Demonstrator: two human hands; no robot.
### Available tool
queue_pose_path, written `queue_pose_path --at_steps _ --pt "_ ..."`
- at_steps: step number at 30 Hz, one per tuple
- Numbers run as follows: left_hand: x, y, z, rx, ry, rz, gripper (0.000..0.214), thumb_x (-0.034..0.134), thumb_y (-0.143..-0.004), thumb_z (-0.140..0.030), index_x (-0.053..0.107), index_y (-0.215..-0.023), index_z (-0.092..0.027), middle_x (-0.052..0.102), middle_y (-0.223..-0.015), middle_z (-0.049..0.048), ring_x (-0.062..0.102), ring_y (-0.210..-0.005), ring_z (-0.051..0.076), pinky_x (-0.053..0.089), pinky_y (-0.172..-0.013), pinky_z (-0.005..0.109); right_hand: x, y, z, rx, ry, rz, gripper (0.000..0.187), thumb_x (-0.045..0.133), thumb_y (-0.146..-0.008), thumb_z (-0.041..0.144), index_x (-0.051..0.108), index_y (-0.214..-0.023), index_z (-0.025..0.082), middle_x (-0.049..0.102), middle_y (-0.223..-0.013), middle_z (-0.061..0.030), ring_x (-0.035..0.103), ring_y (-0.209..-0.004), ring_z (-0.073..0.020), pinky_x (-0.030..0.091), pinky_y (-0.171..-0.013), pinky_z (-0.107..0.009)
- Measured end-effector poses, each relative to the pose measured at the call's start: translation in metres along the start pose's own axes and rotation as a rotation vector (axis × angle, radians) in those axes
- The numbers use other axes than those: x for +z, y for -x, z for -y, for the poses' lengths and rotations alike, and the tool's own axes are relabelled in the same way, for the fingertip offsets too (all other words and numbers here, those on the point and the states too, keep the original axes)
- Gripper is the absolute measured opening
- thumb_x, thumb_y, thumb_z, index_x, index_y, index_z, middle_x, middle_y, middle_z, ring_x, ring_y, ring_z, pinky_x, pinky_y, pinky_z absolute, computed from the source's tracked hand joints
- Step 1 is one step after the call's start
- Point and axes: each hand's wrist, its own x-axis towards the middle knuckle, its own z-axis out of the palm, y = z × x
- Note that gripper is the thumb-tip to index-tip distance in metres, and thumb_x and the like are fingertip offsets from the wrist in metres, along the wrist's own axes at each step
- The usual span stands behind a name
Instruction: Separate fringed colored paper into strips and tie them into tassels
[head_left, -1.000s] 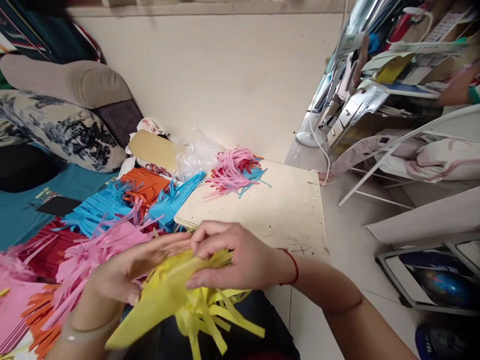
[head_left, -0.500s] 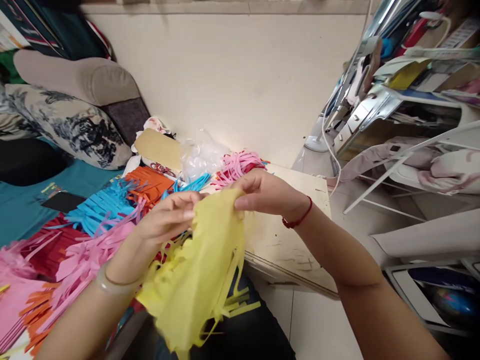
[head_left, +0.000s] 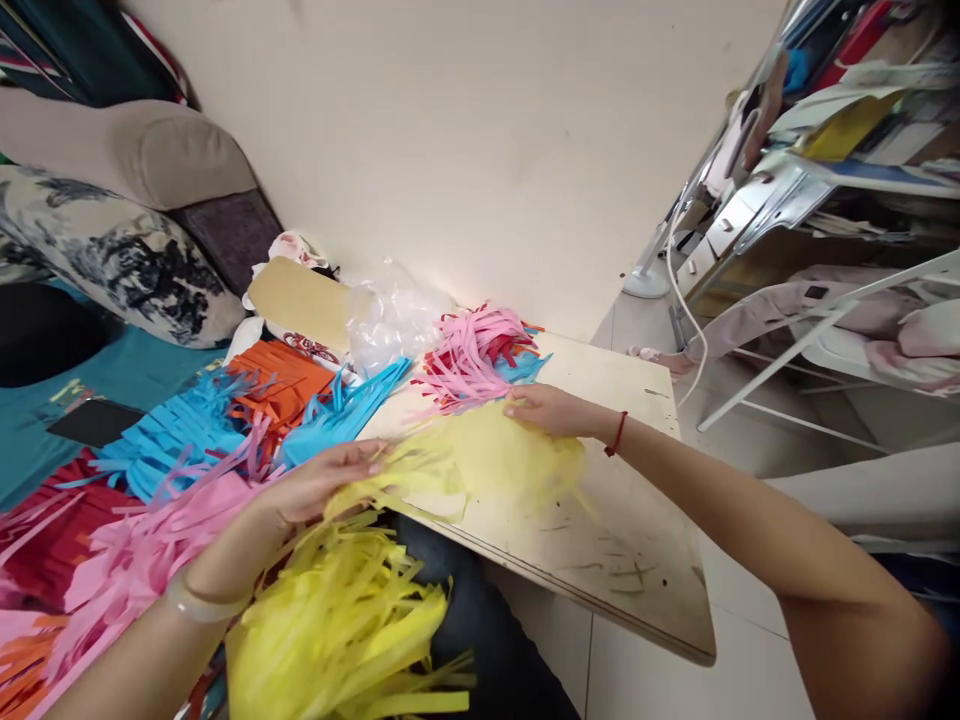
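Nearest the camera, a loose heap of yellow fringed paper (head_left: 352, 620) is lying across the person's lap, its lower end cut off by the frame edge. Just beyond it, the left hand (head_left: 322, 485) is reaching out with fingers fairly straight, their tips touching the fringed near end of a yellow sheet (head_left: 510, 465). Motion blur is hiding whether they are pinching the strips or only resting on them. The sheet is spreading flat over the near left part of the wooden board (head_left: 637, 560). At its far edge the right hand (head_left: 551, 410) is lying palm down, fingertips curled onto the paper. Here too the grip is not readable. Behind the right hand a pile of pink strips (head_left: 469, 350) is sitting on the board's far corner, and blue fringed paper (head_left: 341, 405) is lying to the left beside the board.
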Motion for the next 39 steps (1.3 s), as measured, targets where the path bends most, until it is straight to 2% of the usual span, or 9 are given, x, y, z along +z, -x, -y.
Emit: queue_pose_path --at_steps 3,5,8,13,16,19,25,33,39 --pt "-0.001 -0.009 -0.003 -0.032 -0.421 -0.26 0.039 0.053 -0.085 -0.047 0.065 -0.105 -0.016 0.07 -0.086 0.0118 0.068 -0.074 0.026 0.056 -0.065 0.039 0.012 -0.005 -0.014 0.052 0.134 -0.037 0.017 0.04 -0.091 0.021 0.049 -0.08 0.014 0.059 -0.082 -0.0061 0.05 -0.058 -0.009 0.038 -0.052 -0.021" --pt "0.023 -0.009 -0.014 0.157 -0.693 -0.43 0.038 0.044 -0.091 -0.041 0.061 -0.112 -0.015 0.068 -0.103 0.0156 0.066 -0.096 0.029 0.055 -0.08 0.043 0.021 -0.007 -0.018 0.074 0.132 -0.013 0.017 0.038 -0.091 0.021 0.05 -0.082 0.014 0.061 -0.087 -0.0079 0.053 -0.058 -0.0095 0.039 -0.05 -0.021" --pt "0.083 -0.007 -0.026 0.655 -0.759 -0.018 0.041 0.045 -0.093 -0.037 0.053 -0.127 -0.015 0.056 -0.133 0.0147 0.048 -0.129 0.027 0.044 -0.103 0.044 0.025 -0.008 -0.021 0.085 0.167 0.032 0.019 0.037 -0.092 0.023 0.052 -0.086 0.013 0.064 -0.088 -0.0077 0.057 -0.058 -0.0102 0.041 -0.051 -0.021" --pt "0.14 -0.009 -0.015 0.687 -0.846 0.033 0.06 0.048 -0.09 -0.049 0.049 -0.13 -0.005 0.054 -0.134 0.0214 0.047 -0.129 0.032 0.039 -0.108 0.05 0.013 0.014 -0.025 0.12 0.392 -0.075 0.024 0.051 -0.088 0.026 0.057 -0.107 0.011 0.067 -0.095 -0.015 0.065 -0.086 -0.024 0.047 -0.075 -0.032" --pt "0.138 -0.006 -0.011 0.681 -0.826 0.029 0.073 0.049 -0.083 -0.064 0.054 -0.126 -0.005 0.057 -0.129 0.0226 0.05 -0.125 0.034 0.038 -0.108 0.054 0.024 0.043 -0.021 -0.124 0.57 -0.276 0.039 0.054 -0.087 0.025 0.052 -0.123 0.01 0.062 -0.116 -0.019 0.056 -0.112 -0.0296 0.041 -0.097 -0.045" --pt "0.135 0.005 -0.014 0.705 -0.876 0.075 0.084 0.049 -0.075 -0.072 0.055 -0.123 -0.003 0.06 -0.123 0.0246 0.055 -0.119 0.037 0.038 -0.107 0.057 0.061 0.07 -0.017 -0.462 0.492 -0.156 0.053 0.055 -0.087 0.035 0.047 -0.133 0.009 0.052 -0.135 -0.0166 0.046 -0.127 -0.0256 0.034 -0.109 -0.041" --pt "0.131 0.022 -0.016 0.736 -0.909 0.032 0.027 0.04 -0.094 -0.018 0.06 -0.109 -0.011 0.066 -0.113 0.0151 0.062 -0.108 0.024 0.052 -0.095 0.038 0.115 0.079 -0.025 -0.512 0.465 -0.167 0.078 0.057 -0.084 0.056 0.042 -0.136 0.001 0.047 -0.139 -0.0208 0.036 -0.134 -0.0294 0.033 -0.111 -0.044" --pt "0.102 0.015 -0.018 0.64 -0.612 0.069 0.019 0.043 -0.09 -0.015 0.061 -0.096 -0.016 0.068 -0.109 0.012 0.065 -0.102 0.021 0.054 -0.091 0.035 0.089 0.08 -0.022 -0.467 0.481 -0.12 0.025 0.048 -0.092 0.023 0.061 -0.111 0.012 0.063 -0.112 -0.013 0.054 -0.107 -0.0225 0.046 -0.092 -0.038" --pt "0.095 0.007 -0.025 0.334 -0.395 0.094 0.024 0.042 -0.093 -0.026 0.061 -0.105 -0.017 0.068 -0.109 0.0106 0.065 -0.099 0.021 0.051 -0.085 0.032 0.058 0.058 -0.032 -0.214 0.097 -0.045 0.032 0.045 -0.093 0.03 0.064 -0.074 0.014 0.06 -0.07 -0.0029 0.051 -0.068 -0.0122 0.04 -0.065 -0.024"
